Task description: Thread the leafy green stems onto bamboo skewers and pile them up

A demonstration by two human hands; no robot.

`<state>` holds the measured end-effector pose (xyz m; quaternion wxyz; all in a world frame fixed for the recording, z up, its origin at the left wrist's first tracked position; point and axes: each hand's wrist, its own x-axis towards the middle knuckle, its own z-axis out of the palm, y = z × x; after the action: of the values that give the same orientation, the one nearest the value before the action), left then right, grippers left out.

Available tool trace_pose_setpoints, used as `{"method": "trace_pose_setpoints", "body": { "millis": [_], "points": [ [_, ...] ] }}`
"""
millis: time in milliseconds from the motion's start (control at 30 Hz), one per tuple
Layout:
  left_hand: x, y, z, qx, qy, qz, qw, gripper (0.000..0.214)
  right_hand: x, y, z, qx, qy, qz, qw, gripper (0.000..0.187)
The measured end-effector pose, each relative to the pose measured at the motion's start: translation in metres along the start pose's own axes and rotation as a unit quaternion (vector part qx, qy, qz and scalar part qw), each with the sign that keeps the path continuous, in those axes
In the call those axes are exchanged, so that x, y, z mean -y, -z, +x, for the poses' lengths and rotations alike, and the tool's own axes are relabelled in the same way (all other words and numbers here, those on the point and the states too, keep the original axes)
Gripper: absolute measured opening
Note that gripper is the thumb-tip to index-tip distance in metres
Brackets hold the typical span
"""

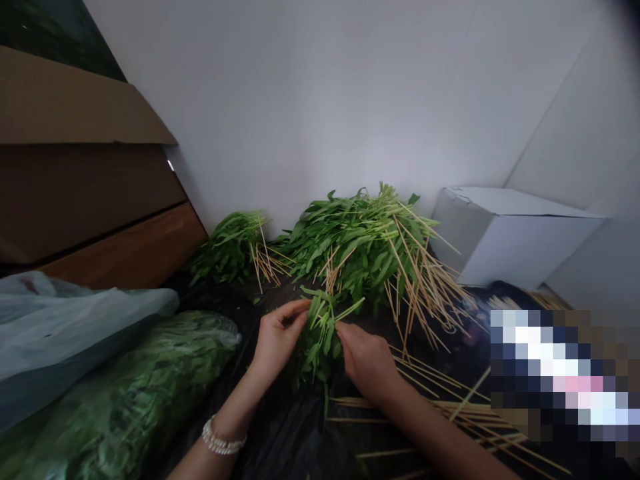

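My left hand [277, 338] and my right hand [364, 357] are both closed on one small bunch of green leafy stems [320, 330], held between them just above the black plastic sheet [280, 427]. The left pinches its upper stems, the right grips its right side. Just behind the bunch lies a big pile of leafy greens on bamboo skewers [365, 247]. A smaller skewered pile [235, 247] lies to the left of it. Loose bamboo skewers [430, 393] lie beside my right wrist. A pearl bracelet [220, 440] is on my left wrist.
A clear plastic bag full of greens [135, 393] lies at the left, with a pale bag [60, 327] above it. Brown cardboard [75, 173] stands at the far left, a white box [505, 233] at the right, a white wall behind. A blurred patch covers the lower right.
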<state>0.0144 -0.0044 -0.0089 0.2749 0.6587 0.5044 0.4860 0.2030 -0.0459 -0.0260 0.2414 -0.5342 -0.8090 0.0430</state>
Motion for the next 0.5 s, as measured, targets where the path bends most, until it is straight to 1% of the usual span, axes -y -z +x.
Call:
{"method": "trace_pose_setpoints", "body": {
  "millis": [67,100,167,233,300,367,433,500],
  "points": [
    [-0.0026,-0.0001,-0.0012,0.003,-0.005,0.01,1.0,0.037,0.0,0.0001,0.0,0.0,0.002,-0.001,1.0,0.035],
    [-0.004,0.0001,-0.0023,0.002,-0.011,0.03,0.999,0.043,0.0,0.0002,0.0,0.0,0.004,-0.002,1.0,0.035],
    [-0.0066,0.0011,-0.005,0.001,-0.032,0.092,0.995,0.052,0.0,0.0002,0.0,0.001,0.008,-0.007,1.0,0.035],
    [-0.0078,0.0019,-0.0077,-0.004,-0.062,0.151,0.987,0.056,0.0002,0.0002,-0.0001,0.002,0.01,-0.013,1.0,0.034],
    [-0.0076,0.002,-0.0095,-0.007,-0.09,0.186,0.978,0.055,0.0006,0.0001,-0.0002,0.005,0.01,-0.017,1.0,0.034],
    [-0.0065,0.0012,-0.0101,-0.01,-0.1,0.196,0.975,0.053,0.0011,0.0,-0.0003,0.006,0.009,-0.02,1.0,0.034],
    [-0.0054,-0.0001,-0.0094,-0.014,-0.09,0.185,0.978,0.048,0.0014,-0.0003,-0.0004,0.007,0.007,-0.021,1.0,0.034],
    [-0.0049,-0.0013,-0.0082,-0.018,-0.075,0.158,0.985,0.037,0.0014,-0.0007,-0.0005,0.007,0.004,-0.019,1.0,0.035]
  ]
}}
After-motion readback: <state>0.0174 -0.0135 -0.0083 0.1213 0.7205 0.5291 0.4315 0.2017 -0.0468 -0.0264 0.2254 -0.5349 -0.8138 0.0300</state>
